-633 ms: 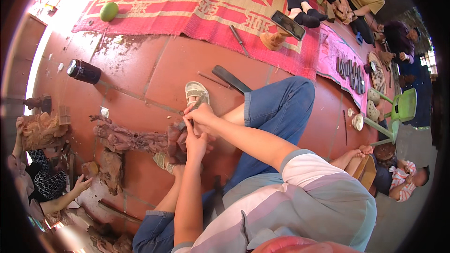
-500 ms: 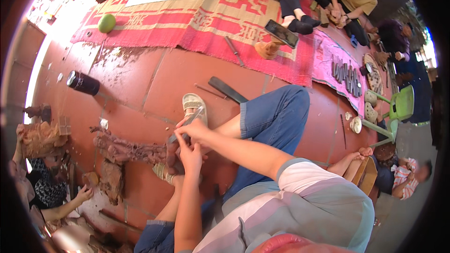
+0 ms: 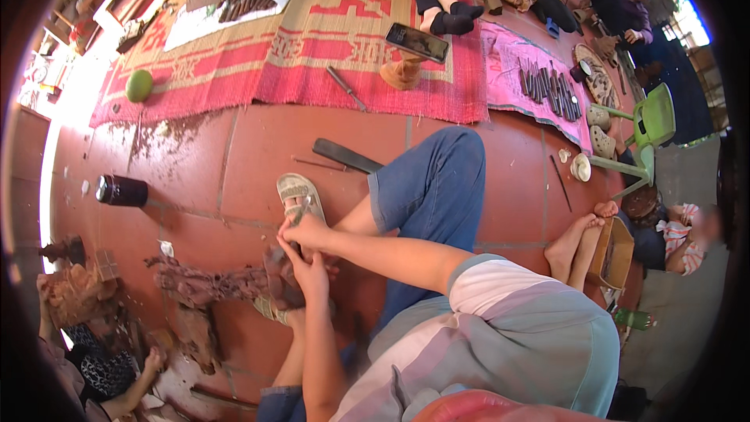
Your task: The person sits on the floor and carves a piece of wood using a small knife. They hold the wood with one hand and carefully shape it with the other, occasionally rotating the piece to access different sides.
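My right hand (image 3: pixel 308 233) is closed around a slim carving tool (image 3: pixel 303 206), whose shiny metal end shows above the fingers; the rest is mostly hidden. Against it, my left hand (image 3: pixel 312 275) is bent with a finger reaching to the same tool. Both hands meet over the end of a long, knobbly reddish-brown wood carving (image 3: pixel 211 281), which lies between my sandalled feet and stretches left. What the tool's tip touches is hidden by my fingers.
A dark flat bar (image 3: pixel 346 155) and thin rod lie beyond my sandal (image 3: pixel 298 191). A black can (image 3: pixel 122 191) lies left. Farther off are a patterned mat (image 3: pixel 297 82), a phone (image 3: pixel 418 42) on a wooden stand and a green chair (image 3: pixel 655 121). Other people sit around.
The view has shifted, so the surroundings sit differently. The tool's metal end now shows shorter, and my hands are still together over the carving.
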### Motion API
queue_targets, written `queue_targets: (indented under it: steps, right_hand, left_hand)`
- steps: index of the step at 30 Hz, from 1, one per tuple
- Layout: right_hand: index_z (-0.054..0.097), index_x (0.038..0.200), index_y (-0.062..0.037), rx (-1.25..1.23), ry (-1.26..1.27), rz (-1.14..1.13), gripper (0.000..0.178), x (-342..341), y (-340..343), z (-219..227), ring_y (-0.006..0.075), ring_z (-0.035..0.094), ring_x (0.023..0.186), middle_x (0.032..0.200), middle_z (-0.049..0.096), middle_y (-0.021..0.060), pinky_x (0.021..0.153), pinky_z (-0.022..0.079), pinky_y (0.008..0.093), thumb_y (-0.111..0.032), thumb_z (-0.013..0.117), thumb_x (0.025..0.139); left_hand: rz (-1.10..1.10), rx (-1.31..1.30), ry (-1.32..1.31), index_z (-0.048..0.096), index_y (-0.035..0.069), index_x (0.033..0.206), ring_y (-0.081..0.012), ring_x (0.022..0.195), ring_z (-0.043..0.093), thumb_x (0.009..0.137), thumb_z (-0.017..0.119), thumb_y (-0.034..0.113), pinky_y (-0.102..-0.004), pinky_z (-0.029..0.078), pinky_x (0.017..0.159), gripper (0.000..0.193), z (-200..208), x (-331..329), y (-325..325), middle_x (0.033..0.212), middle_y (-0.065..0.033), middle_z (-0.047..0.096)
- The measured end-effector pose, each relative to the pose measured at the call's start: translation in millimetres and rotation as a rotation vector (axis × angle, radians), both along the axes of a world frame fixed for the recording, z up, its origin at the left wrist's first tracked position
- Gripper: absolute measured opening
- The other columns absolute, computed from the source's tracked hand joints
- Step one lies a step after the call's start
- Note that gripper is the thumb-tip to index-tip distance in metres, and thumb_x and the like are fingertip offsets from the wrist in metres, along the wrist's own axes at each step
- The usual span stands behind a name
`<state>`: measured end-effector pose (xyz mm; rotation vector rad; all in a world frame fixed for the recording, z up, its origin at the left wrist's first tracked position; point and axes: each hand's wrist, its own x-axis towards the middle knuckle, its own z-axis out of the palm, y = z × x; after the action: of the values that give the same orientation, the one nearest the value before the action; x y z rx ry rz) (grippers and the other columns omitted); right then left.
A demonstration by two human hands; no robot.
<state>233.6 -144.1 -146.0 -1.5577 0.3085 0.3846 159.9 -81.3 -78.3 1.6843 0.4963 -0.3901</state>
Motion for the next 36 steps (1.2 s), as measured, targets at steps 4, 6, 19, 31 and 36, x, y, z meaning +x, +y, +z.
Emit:
queue_targets:
  steps: [4, 6, 19, 31, 36]
  right_hand:
    - [0.068, 0.081, -0.0089, 0.026, -0.008, -0.029, 0.017, 0.4, -6.5, 6.6, 0.0189, 0.065, 0.072, 0.075, 0.068, 0.0070, 0.067, 0.050, 0.0327, -0.024, 0.066, 0.072]
    - [0.068, 0.084, -0.0060, -0.045, -0.013, 0.090, 0.019, -2.3, -6.3, 39.8, 0.0170, 0.063, 0.072, 0.073, 0.066, 0.0075, 0.065, 0.049, 0.0307, -0.023, 0.065, 0.075]
    - [0.069, 0.083, -0.0054, 0.031, 0.021, 0.094, 0.013, 6.3, -6.9, 23.3, 0.0136, 0.062, 0.075, 0.080, 0.067, 0.0068, 0.067, 0.049, 0.0286, -0.015, 0.065, 0.074]
    - [0.068, 0.084, -0.0049, 0.180, 0.130, 0.009, 0.018, 17.8, -12.5, 12.8, 0.0179, 0.064, 0.072, 0.076, 0.067, 0.0079, 0.068, 0.051, 0.0322, -0.020, 0.067, 0.075]
    - [0.069, 0.078, -0.0050, 0.014, 0.067, 0.097, 0.011, 10.2, 5.4, 28.8, 0.0119, 0.063, 0.074, 0.077, 0.067, 0.0064, 0.067, 0.050, 0.0267, -0.013, 0.066, 0.072]
  left_hand:
    - [-0.042, -0.038, 0.020, 0.000, 0.023, 0.151, -0.0142, 0.045, 0.056, 0.092, 0.046, 0.003, -0.0228, 0.042, 0.034, 0.078, 13.4, 11.2, 0.4, 0.078, -0.0130, 0.061]
    - [0.045, 0.083, -0.116, 0.002, 0.022, 0.151, -0.0134, 0.044, 0.055, 0.092, 0.047, 0.003, -0.0232, 0.042, 0.033, 0.077, 5.8, 5.3, 0.8, 0.076, -0.0115, 0.062]
    - [-0.058, 0.046, 0.102, -0.006, 0.021, 0.150, -0.0168, 0.053, 0.063, 0.088, 0.051, 0.004, -0.0275, 0.048, 0.040, 0.086, 9.3, 5.4, 2.5, 0.080, -0.0137, 0.066]
    - [-0.127, 0.061, 0.050, -0.009, 0.020, 0.150, -0.0165, 0.045, 0.058, 0.089, 0.049, 0.004, -0.0250, 0.045, 0.035, 0.086, 10.2, 17.7, 1.5, 0.073, -0.0126, 0.064]
    - [0.036, 0.082, 0.009, -0.010, 0.020, 0.150, -0.0160, 0.046, 0.059, 0.088, 0.050, 0.003, -0.0253, 0.045, 0.035, 0.088, 16.6, 5.4, 1.5, 0.077, -0.0132, 0.066]
